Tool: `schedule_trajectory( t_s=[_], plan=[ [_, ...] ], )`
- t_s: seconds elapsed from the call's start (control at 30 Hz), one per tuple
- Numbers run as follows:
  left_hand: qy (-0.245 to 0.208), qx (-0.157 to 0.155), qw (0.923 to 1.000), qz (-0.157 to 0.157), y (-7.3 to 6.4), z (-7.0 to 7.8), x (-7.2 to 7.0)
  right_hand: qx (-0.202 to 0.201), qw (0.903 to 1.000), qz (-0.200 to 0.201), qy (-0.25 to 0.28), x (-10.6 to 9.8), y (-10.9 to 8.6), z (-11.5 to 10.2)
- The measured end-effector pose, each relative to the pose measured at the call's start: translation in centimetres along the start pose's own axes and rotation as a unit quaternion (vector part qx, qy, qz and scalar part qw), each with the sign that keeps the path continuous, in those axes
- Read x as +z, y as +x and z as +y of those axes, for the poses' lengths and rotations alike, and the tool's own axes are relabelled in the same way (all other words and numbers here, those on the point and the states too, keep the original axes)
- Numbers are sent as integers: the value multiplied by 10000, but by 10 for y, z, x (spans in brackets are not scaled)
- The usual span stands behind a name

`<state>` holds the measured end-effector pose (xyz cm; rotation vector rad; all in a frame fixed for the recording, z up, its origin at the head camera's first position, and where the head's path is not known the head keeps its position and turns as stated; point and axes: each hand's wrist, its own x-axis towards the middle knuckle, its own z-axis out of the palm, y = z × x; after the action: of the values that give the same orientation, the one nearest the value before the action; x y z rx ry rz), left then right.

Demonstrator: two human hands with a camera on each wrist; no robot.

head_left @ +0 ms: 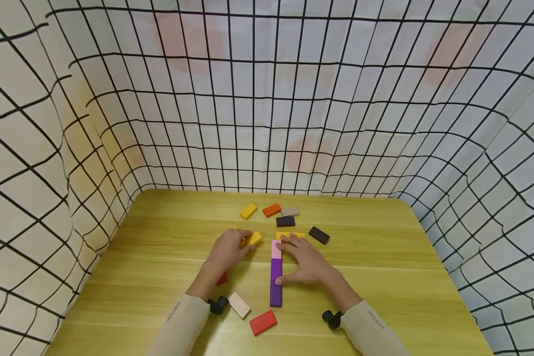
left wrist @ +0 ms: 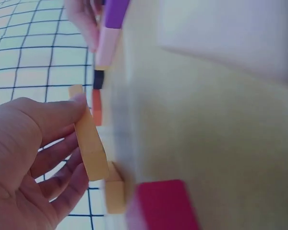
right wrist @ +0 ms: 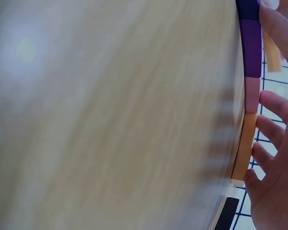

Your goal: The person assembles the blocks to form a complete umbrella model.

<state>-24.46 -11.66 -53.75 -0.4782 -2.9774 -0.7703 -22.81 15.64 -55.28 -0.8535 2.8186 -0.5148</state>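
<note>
My left hand pinches a yellow block between thumb and fingers, left of a line of blocks. Close by it, another yellow block shows in the left wrist view. That line has a pink block, a purple block and a dark purple block end to end. A yellow block lies crosswise at its far end. With fingers spread, my right hand touches the line, its fingertips at the pink and yellow blocks and its thumb by the purple ones.
Farther back lie a yellow block, an orange block, a beige block and two black blocks. Nearer are a cream block and a red block; another red block is partly hidden. Black netting surrounds the wooden table.
</note>
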Motion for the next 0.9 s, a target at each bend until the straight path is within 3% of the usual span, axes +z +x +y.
schedule_trajectory(
  t_s=[0.1, 0.23, 0.57, 0.9],
  plan=[
    [-374, 102, 9992, 62, 3, 2, -3, 25, 10000, 29, 54, -1, -1, 0],
    [-530, 212, 9984, 38, 7, 2, -5, 30, 10000, 20, 36, -1, -1, 0],
    [-511, 331, 9980, -179, 25, 2, -7, 46, 10000, -10, 38, 1, -1, 0],
    [-858, 477, 9941, -466, 38, -1, 6, 125, 9999, -11, 107, 1, -2, -2]
  ],
)
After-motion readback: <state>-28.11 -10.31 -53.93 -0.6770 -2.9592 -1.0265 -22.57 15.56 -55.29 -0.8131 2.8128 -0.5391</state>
